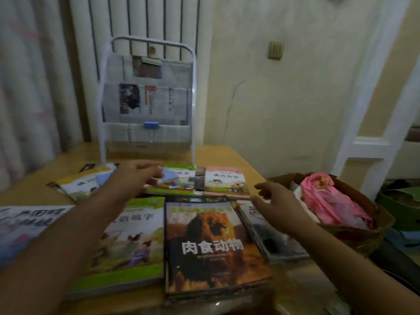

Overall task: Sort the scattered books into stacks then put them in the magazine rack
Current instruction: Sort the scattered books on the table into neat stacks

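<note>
At the table's [238, 158] left edge lies a blue-and-white book [25, 226], partly cut off by the frame. Behind it, toward the far left, a yellow book [79, 183] lies askew with another under it. The left hand [136, 173] reaches over this one toward the far row; its fingers look loosely bent, and the blur leaves it unclear whether they touch or pinch the small blue booklet [169, 175] lying on the far green book [177, 183]. I cannot tell its grip.

Near the front edge a large green book [136, 242] lies under the left forearm, and the lion book [211, 246] sits just beside it, on top of others. At the table's back edge stands the rack [147, 98], upright, newspapers in its pockets. Right of the far green book come a narrow dark book [200, 178] and a pink book [225, 180]. The right hand [279, 201] hovers relaxed, fingers spread and holding nothing, above a grey book [272, 237] at the right edge. Off the table to the right is a basket [363, 235] with a pink bag [329, 201].

The books are unsorted, so this is early stacking. The next move likely calls for gathering the far row's like-sized books and squaring them into one pile.
</note>
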